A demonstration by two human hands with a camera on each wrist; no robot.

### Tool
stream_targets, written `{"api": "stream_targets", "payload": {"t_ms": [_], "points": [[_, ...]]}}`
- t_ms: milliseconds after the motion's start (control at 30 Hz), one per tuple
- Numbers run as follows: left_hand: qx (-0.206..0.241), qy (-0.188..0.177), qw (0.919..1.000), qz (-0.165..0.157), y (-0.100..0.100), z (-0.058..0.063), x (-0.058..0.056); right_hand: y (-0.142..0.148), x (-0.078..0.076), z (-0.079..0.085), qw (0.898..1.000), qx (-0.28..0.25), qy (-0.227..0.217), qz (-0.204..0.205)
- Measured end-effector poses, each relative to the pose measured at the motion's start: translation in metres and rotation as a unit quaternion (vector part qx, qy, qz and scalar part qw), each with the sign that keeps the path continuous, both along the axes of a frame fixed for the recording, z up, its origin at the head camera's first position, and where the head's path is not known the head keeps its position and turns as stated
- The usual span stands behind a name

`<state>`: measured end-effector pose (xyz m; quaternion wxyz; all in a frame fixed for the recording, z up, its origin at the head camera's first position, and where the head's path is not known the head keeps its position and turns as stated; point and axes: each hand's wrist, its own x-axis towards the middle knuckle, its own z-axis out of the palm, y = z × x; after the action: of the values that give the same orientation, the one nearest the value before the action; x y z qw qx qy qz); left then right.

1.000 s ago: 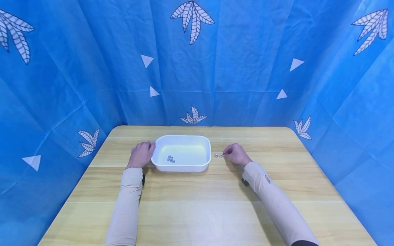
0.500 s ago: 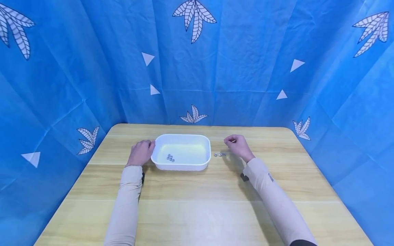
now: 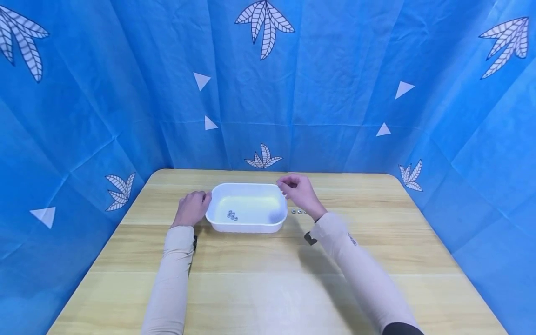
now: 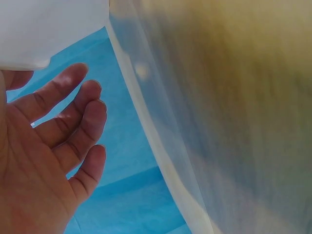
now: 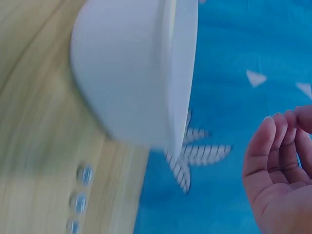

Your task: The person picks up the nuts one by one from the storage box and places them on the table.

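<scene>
A white plastic basin (image 3: pixel 247 228) stands on the table, with several small glass marbles (image 3: pixel 232 217) in its near left part. My left hand (image 3: pixel 191 208) holds the basin's left rim; in the left wrist view the thumb hooks at the rim while the other fingers stay loosely bent. My right hand (image 3: pixel 302 193) is above the basin's far right corner. Thumb and fingertips pinch together in the right wrist view, hiding the marble between them. Right of the basin lies a short row of marbles (image 5: pixel 79 202), partly covered by my right wrist in the head view.
The wooden table (image 3: pixel 251 284) reaches to a blue patterned curtain (image 3: pixel 335 93) at the back and on both sides. A dark strap (image 3: pixel 310 238) sits at my right wrist. The table's far edge lies a little behind the basin.
My right hand has risen from the marble row, leaving three marbles visible there, and moved left over the basin's right rim. My left hand stays at the left rim.
</scene>
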<state>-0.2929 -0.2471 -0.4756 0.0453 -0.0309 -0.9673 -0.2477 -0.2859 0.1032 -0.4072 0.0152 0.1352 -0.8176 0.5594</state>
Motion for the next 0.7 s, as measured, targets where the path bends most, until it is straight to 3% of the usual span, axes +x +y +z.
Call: {"api": "stream_targets", "payload": {"t_ms": [267,700], "points": [[0.000,0.000,1.0000,0.002,0.003,0.001,0.000,-0.047,0.005,-0.009,0.998,0.006,0.007,0.058],[-0.001,0.009,1.0000,0.003,0.003,-0.002,0.001,-0.107,0.004,-0.035,0.997,0.044,0.011,0.066]]}}
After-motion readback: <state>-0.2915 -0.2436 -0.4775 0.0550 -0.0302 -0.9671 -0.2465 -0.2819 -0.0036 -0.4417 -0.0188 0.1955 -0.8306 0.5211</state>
